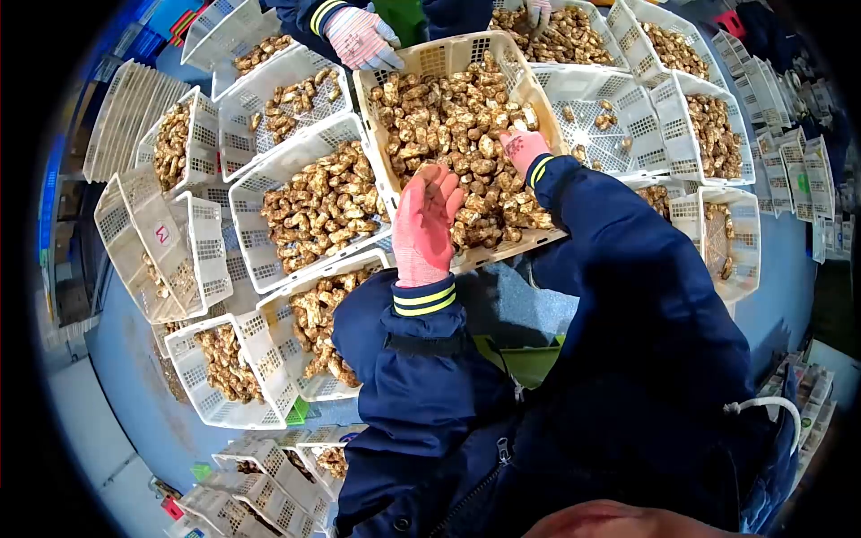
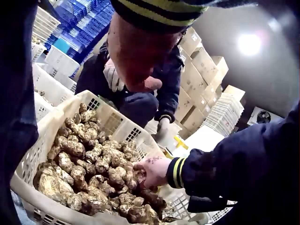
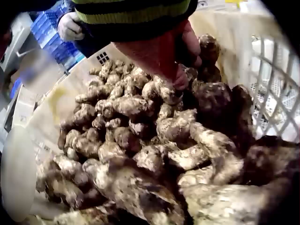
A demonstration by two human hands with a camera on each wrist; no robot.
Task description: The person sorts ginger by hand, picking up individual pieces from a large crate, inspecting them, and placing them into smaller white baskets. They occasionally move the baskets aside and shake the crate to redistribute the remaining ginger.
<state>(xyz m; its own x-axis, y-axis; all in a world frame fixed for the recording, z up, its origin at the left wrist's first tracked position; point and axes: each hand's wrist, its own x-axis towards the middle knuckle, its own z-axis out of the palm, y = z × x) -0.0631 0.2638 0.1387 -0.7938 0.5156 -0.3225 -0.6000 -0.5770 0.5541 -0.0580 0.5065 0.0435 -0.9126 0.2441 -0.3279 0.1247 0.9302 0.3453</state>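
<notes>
A large cream basket [image 1: 414,61] holds a heap of knobbly, soil-stained brown-and-cream mushrooms [image 1: 439,117]. My right hand [image 1: 525,148], in a pink glove, reaches into the right side of the heap. Its fingers curl down around a mushroom there, partly hidden by the hand in the right wrist view. In that view my right hand [image 3: 164,58] is close over the mushrooms [image 3: 136,108]. My left hand [image 1: 425,224], also gloved, is raised over the basket's near left edge, palm up, fingers loosely bent and holding nothing.
White baskets with mushrooms surround the big one, including a full basket [image 1: 247,211] at left and a sparsely filled basket [image 1: 646,99] at right. Across from me another person's gloved hand [image 1: 359,38] rests by the basket's far corner. Cardboard boxes [image 2: 199,70] are stacked behind.
</notes>
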